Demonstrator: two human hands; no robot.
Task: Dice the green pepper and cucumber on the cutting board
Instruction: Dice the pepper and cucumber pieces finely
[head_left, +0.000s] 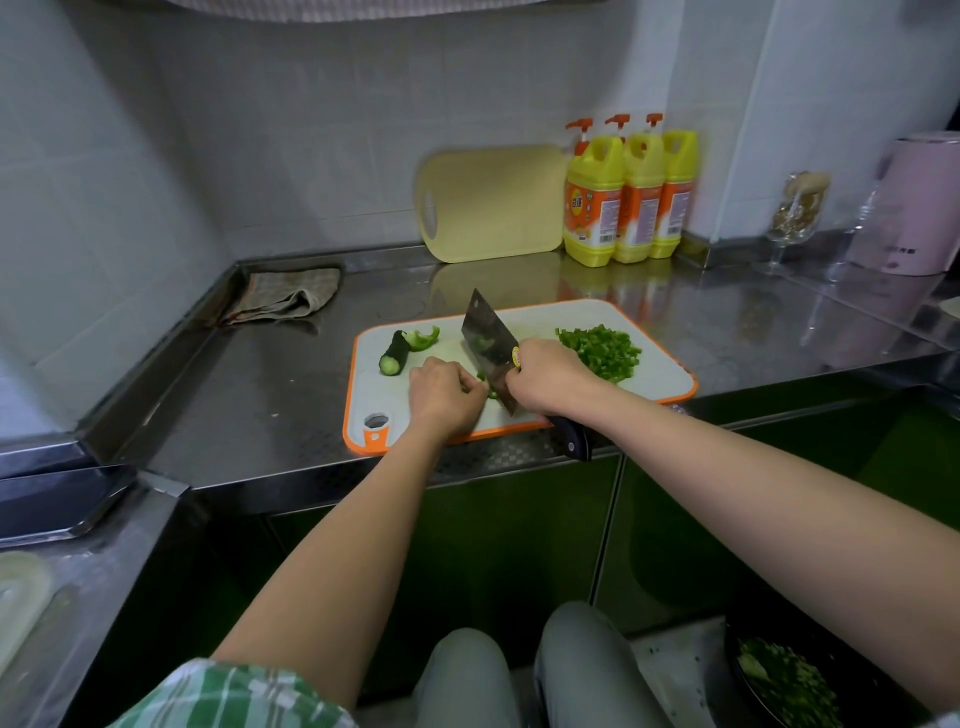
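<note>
A white cutting board (660, 379) with an orange rim lies on the steel counter. My right hand (550, 376) grips a cleaver (488, 343) with its blade down on the board. My left hand (441, 392), fingers curled, holds down a small piece of green pepper (492, 395) right beside the blade. A cucumber stub (395, 354) and a curled green pepper strip (423, 338) lie at the board's far left. A heap of diced green pepper (602, 349) sits at the far right of the board.
A yellow cutting board (491, 202) leans on the tiled wall beside three yellow detergent bottles (626, 197). A folded cloth (283, 299) lies at the back left. A glass (792, 218) and pink appliance (904, 208) stand right. A dark bowl of diced greens (784, 680) sits low right.
</note>
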